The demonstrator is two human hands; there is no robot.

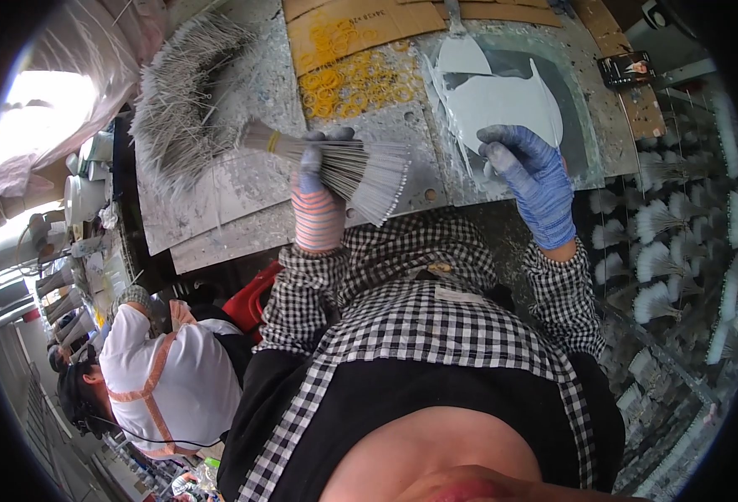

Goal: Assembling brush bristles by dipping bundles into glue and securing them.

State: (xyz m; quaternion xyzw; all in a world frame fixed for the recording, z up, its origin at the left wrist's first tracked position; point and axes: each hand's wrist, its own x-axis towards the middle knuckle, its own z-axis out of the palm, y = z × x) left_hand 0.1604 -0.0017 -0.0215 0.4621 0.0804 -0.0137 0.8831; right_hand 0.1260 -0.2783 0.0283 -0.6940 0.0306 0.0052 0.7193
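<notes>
My left hand (314, 205), in a pink-and-grey striped glove with greyish fingertips, is closed around a bundle of thin grey stems (348, 163). The stems fan out to the right, with pale tips. A yellow rubber band (273, 140) circles the narrow left end. My right hand (536, 176), in a blue knit glove, hovers at the near edge of a white paste (507, 105) spread on a dark, smeared slab (582, 138). Its thumb and fingertips come together; whether anything small sits between them I cannot make out. A white-coated scraper (462, 54) lies at the paste's far side.
Many loose grey stems (176, 100) lie heaped at the table's left. Yellow rubber bands (335, 88) are scattered on cardboard (369, 25) at the back. A phone (626, 69) rests at the far right. White-tipped fans (657, 222) hang on the right. A co-worker (172, 381) sits at left.
</notes>
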